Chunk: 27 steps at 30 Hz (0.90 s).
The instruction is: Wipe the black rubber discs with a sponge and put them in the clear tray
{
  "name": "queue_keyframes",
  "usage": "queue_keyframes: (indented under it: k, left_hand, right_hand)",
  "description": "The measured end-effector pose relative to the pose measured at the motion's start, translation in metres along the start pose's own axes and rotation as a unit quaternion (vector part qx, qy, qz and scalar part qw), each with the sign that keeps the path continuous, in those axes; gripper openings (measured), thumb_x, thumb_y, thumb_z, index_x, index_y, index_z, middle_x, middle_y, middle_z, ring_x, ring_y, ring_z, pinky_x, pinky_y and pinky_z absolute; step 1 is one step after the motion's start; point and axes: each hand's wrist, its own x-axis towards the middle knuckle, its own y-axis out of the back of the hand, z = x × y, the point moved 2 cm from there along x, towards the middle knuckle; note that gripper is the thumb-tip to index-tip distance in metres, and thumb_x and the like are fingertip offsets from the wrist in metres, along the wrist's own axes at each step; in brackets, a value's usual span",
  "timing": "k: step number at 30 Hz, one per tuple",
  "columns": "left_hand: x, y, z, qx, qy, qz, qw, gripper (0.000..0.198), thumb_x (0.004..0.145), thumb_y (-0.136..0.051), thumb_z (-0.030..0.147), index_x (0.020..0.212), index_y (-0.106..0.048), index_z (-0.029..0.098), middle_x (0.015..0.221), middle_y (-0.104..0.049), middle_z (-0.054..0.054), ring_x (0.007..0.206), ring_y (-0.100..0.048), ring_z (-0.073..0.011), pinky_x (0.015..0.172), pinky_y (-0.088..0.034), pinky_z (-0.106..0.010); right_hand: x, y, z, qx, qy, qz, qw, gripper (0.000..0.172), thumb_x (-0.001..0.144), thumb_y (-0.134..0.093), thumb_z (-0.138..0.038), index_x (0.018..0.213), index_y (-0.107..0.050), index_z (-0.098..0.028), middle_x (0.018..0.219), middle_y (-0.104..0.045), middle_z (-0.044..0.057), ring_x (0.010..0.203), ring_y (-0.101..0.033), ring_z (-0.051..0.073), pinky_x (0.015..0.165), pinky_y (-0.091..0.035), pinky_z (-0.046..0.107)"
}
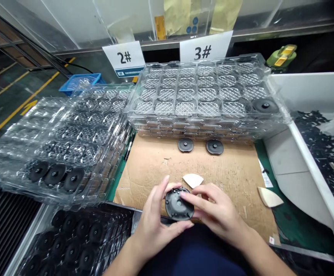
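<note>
A round black plastic cover [178,207], small pegs round its edge, is held up over the front edge of the cardboard. My left hand [155,218] curls around its left side, fingers at the top and thumb along the bottom. From the right, my right hand [217,211] grips the same cover, with its index fingertip on the face near the centre and its thumb at the lower right edge. Just beyond my fingers lies a cream fan-shaped piece [193,179]. Two more black covers, one on the left [185,145] and one on the right [214,147], lie farther back on the cardboard [149,161].
Stacked clear blister trays [190,94] stand at the back, with one black cover [265,105] in the top tray. Other trays [69,130] stand left. A white bin [301,165] of small black parts borders the right, near another cream fan-shaped piece [270,197].
</note>
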Motion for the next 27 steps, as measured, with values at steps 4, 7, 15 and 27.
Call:
queue_keyframes:
  k: [4,7,15,27]
  left_hand:
    - [0.002,-0.003,-0.011,-0.193,0.193,-0.009,0.962,0.030,0.072,-0.064,0.037,0.094,-0.066,0.018,0.085,-0.066,-0.006,0.078,-0.060,-0.0186,0.073,-0.045,-0.029]
    - [0.007,-0.003,-0.016,-0.209,0.221,0.032,0.952,0.038,0.077,-0.054,0.047,0.065,-0.064,0.012,0.053,-0.058,-0.003,0.051,-0.049,-0.0127,0.052,-0.039,-0.024]
    - [0.057,0.019,-0.004,-0.096,0.158,0.120,0.975,0.031,0.070,-0.063,0.044,0.060,-0.065,0.015,0.050,-0.058,-0.001,0.050,-0.044,-0.0116,0.051,-0.035,-0.022]
    - [0.264,-0.065,0.101,0.309,-0.233,0.019,0.922,0.019,0.082,-0.052,0.030,0.079,-0.067,0.018,0.113,-0.063,-0.007,0.112,-0.051,-0.0229,0.098,-0.035,-0.041]
  right_hand:
    - [0.006,-0.003,-0.003,0.113,-0.034,0.052,0.992,0.027,0.091,-0.041,-0.034,0.090,-0.063,-0.017,0.067,-0.055,0.003,0.064,-0.051,0.014,0.059,-0.038,0.027]
    - [0.015,-0.005,0.005,0.150,-0.057,0.069,0.985,0.049,0.092,-0.028,-0.046,0.073,-0.059,-0.015,0.058,-0.050,0.002,0.055,-0.047,0.012,0.053,-0.034,0.025]
    - [0.055,-0.027,0.091,0.085,-0.056,0.037,0.994,0.046,0.093,-0.034,-0.042,0.062,-0.053,-0.014,0.055,-0.050,-0.003,0.051,-0.049,0.008,0.057,-0.043,0.025]
    - [0.055,-0.045,0.116,0.066,-0.164,-0.069,0.982,0.027,0.089,-0.047,-0.035,0.080,-0.059,-0.013,0.074,-0.061,-0.001,0.066,-0.058,0.010,0.065,-0.049,0.027]
